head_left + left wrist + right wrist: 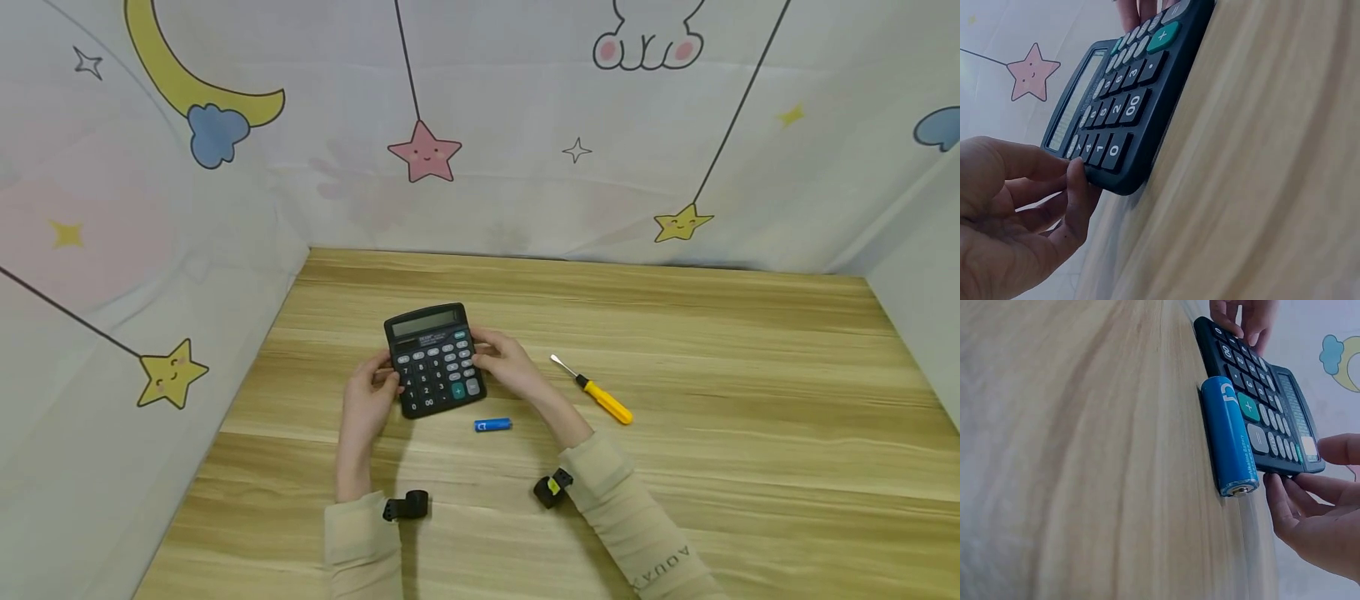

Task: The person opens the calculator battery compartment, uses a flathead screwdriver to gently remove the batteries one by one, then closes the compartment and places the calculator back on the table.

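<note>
A black desk calculator lies face up on the wooden table, slightly turned, with grey, black and green keys. Its left edge is held by my left hand, thumb on the top side near the number keys. My right hand holds the opposite edge, the thumb over the face and the fingers along the side. In the left wrist view the calculator's display is at its far end. A blue alkaline battery lies just in front of the calculator, touched by neither hand; the right wrist view shows the battery up close.
To the right of my right hand lies a screwdriver with a yellow handle, its tip pointing away to the left. A printed cloth with stars and a moon hangs behind the table and along its sides.
</note>
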A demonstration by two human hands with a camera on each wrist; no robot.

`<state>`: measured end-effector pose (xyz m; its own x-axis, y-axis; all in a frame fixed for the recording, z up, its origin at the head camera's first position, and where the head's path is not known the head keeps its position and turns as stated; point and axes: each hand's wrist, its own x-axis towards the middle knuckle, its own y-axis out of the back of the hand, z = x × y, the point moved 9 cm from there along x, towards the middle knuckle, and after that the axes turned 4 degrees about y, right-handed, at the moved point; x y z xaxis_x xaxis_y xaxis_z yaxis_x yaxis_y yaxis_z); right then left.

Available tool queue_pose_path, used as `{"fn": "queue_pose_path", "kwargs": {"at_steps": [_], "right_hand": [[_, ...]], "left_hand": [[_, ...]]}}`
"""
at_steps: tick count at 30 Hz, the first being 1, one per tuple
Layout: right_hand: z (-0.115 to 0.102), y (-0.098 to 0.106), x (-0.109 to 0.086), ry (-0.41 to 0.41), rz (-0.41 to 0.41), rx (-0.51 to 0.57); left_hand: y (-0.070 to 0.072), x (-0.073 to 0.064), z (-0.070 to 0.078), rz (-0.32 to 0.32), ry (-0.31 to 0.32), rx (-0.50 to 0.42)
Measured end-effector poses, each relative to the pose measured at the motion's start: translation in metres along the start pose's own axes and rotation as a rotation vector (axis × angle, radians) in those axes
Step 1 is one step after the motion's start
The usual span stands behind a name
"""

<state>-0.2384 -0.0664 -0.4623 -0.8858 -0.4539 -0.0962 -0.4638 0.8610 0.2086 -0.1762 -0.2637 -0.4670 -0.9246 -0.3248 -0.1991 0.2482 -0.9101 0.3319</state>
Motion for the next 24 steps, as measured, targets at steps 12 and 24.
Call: {"fn": "queue_pose_path", "kwargs": {"at_steps": [12, 24], "right_hand": [[0.005, 0.002, 0.001, -0.012, 0.022, -0.003], [0.012, -0.003, 0.001, -0.027, -0.004, 0.056]], "left_hand": [[-0.003, 0.003, -0.006, 0.008, 0.045, 0.003], [-0.004, 0.003, -0.006, 0.007, 0.061, 0.032]]}}
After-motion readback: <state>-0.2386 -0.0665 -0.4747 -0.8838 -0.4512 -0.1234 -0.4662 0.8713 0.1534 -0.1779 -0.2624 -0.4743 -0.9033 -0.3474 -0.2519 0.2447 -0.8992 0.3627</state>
